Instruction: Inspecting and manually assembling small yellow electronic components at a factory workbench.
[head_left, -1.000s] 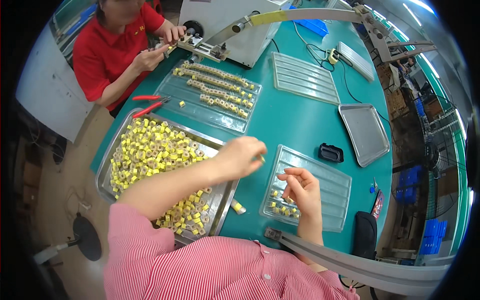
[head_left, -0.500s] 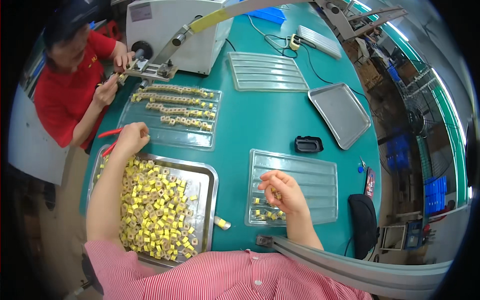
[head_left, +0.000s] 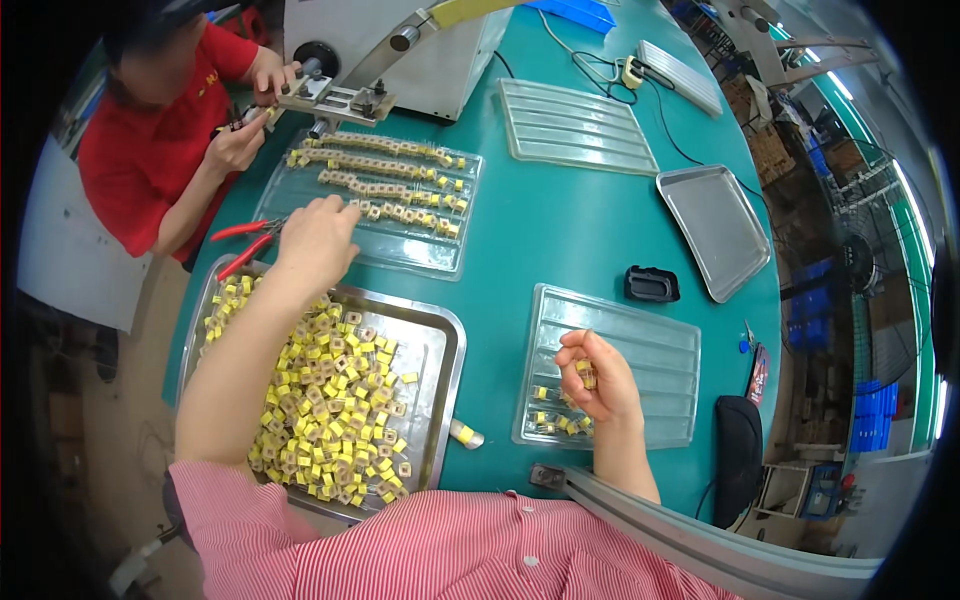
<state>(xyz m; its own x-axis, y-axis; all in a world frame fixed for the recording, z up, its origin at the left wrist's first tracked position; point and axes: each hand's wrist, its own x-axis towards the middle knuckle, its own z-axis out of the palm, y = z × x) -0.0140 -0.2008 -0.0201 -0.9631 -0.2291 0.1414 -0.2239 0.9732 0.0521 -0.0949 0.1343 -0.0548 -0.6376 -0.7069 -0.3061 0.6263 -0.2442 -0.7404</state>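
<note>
My left hand [head_left: 318, 242] reaches over the near edge of a clear ribbed tray [head_left: 440, 262]. Its fingers are bent together at the left end of the nearest row of small yellow-taped coils [head_left: 410, 215]; whatever lies between the fingertips is hidden. Curled fingers of my right hand [head_left: 608, 385] close round a few yellow-taped coils [head_left: 586, 375], above a second ribbed tray [head_left: 660, 350]. More loose coils [head_left: 565, 424] with thin pins lie in that tray's near left corner. Under my left forearm, a steel tray [head_left: 455, 345] holds a heap of the same coils [head_left: 330, 400].
Red-handled pliers [head_left: 245, 245] lie beside my left wrist. A person in red [head_left: 150, 170] works at a machine [head_left: 390, 70] at the far left. Another ribbed tray [head_left: 580, 125], a grey tray [head_left: 715, 230] and a black holder [head_left: 651, 284] lie beyond. A metal bar [head_left: 700, 525] crosses near me.
My left hand has moved forward and right, from above the pliers to the nearest coil row. My right hand stays over its tray, fingers curled further in. The whole view has shifted slightly.
</note>
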